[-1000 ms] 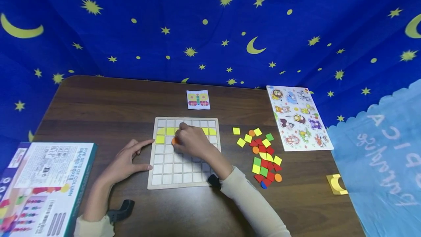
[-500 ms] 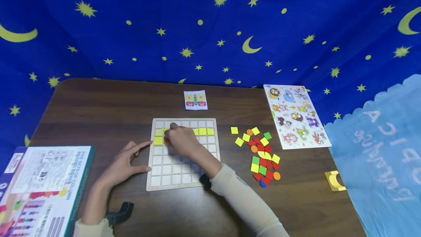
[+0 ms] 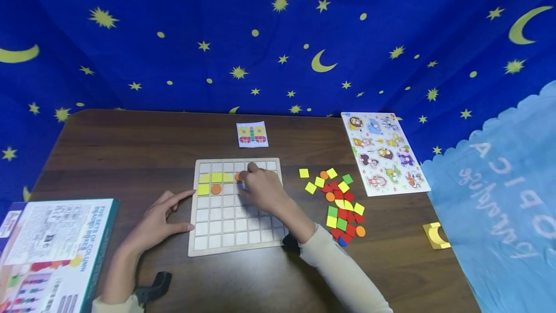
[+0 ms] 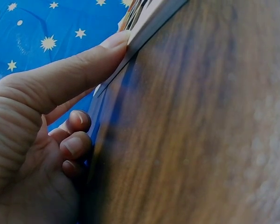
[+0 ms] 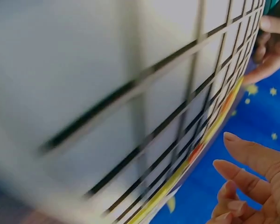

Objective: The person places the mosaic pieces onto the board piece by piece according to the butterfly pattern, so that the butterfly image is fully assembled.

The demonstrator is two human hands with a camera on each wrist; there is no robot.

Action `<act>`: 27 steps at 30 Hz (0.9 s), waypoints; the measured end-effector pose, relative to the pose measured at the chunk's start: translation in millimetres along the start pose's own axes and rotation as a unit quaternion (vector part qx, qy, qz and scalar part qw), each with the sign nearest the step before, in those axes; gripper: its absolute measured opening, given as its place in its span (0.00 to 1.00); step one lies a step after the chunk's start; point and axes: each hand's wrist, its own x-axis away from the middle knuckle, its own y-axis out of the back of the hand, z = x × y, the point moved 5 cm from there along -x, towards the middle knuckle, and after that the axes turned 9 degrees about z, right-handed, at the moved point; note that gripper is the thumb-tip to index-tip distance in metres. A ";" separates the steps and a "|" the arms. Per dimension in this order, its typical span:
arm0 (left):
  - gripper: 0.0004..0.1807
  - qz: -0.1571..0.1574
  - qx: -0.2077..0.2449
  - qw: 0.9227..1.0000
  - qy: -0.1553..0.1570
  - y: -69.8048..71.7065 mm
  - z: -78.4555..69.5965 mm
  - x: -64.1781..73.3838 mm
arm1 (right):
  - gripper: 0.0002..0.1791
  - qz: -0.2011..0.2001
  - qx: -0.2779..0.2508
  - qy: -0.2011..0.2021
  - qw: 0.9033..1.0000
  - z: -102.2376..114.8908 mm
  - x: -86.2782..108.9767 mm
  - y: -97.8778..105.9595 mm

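Observation:
A wooden grid board lies on the table, its square cells partly filled. Yellow tiles run along its second row, with another yellow square below. One orange disc sits beside that square. A second orange disc shows at the edge of my right hand, which hovers over the upper middle of the board and hides some cells. The right wrist view shows that hand's thumb and index finger apart, nothing between them. My left hand touches the board's left edge with thumb and index fingertip.
Loose tiles in several colours are scattered right of the board. A butterfly pattern card lies behind it. An animal puzzle board is at the back right, a printed box at the left, and a yellow piece near the right edge.
My right hand has released the orange disc in the third row's second cell and moved right, uncovering it. My left hand stays at the board's edge. The head view has shifted slightly.

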 end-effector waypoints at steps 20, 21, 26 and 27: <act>0.47 0.003 -0.005 1.000 0.006 1.5 -0.5 -0.8 | 0.23 -0.038 -0.015 -0.167 0.985 -114.6 85.4 -5.1; 0.47 0.004 -0.003 1.000 0.007 1.2 -0.3 -1.2 | 0.23 -0.036 -0.019 -0.172 0.984 -118.9 88.2 -6.2; 0.47 0.006 0.004 1.000 0.012 0.3 0.1 -1.6 | 0.19 -0.015 -0.025 -0.183 0.983 -130.5 95.5 -12.6; 0.47 0.006 0.005 1.000 0.013 0.2 0.1 -1.3 | 0.18 -0.012 -0.024 -0.183 0.983 -130.9 96.0 -13.8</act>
